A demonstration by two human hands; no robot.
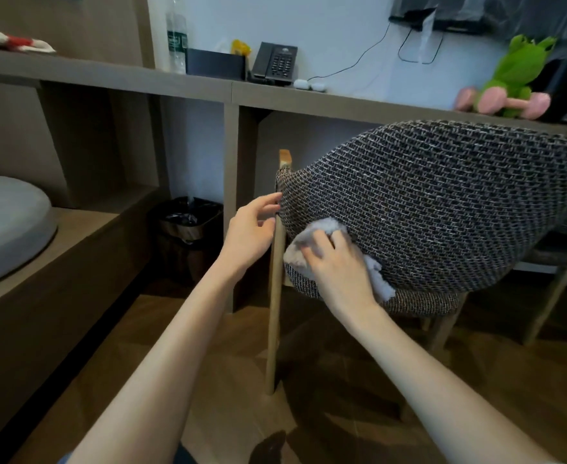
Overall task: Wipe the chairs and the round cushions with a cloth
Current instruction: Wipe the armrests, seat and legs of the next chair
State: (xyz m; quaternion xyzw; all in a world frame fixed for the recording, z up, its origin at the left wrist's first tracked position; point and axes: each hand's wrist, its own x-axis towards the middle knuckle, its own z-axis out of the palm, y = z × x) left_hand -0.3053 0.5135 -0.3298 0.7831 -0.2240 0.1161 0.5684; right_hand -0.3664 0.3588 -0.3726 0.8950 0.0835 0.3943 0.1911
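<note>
Chair [442,202], with a dark woven back and pale wooden legs, is standing on the wood floor just in front of the counter's [308,98] front edge, its curved back turned toward the person.

Right hand [339,266] is holding a pale grey cloth [308,239] against the lower left part of the woven back. The fingers are curving over the bunched cloth and pressing it to the weave. Loose cloth is showing above the fingers and beside the wrist.

Left hand [252,232] is reaching to the left edge of the chair back, where the weave meets the upright wooden post [275,313]. Its fingers are lying nearly straight and slightly spread, the fingertips touching that edge. It is holding nothing.

Round cushion [4,222], grey, is lying on a low wooden platform at the left, well apart from the chair.

On the counter:
- A clear water bottle [176,38] is standing toward the left end, near the back wall.
- A black box [215,63] is sitting just beside it.
- A dark desk telephone [277,63] is leaning next to the box, its cord running up the wall.
- A green plush frog [519,68] is sitting toward the right end.
- A pink dumbbell [506,103] is lying in front of the frog, close to the front edge.

Under the counter, a waste bin [188,226] with a black liner is standing on the floor, left of the chair.
</note>
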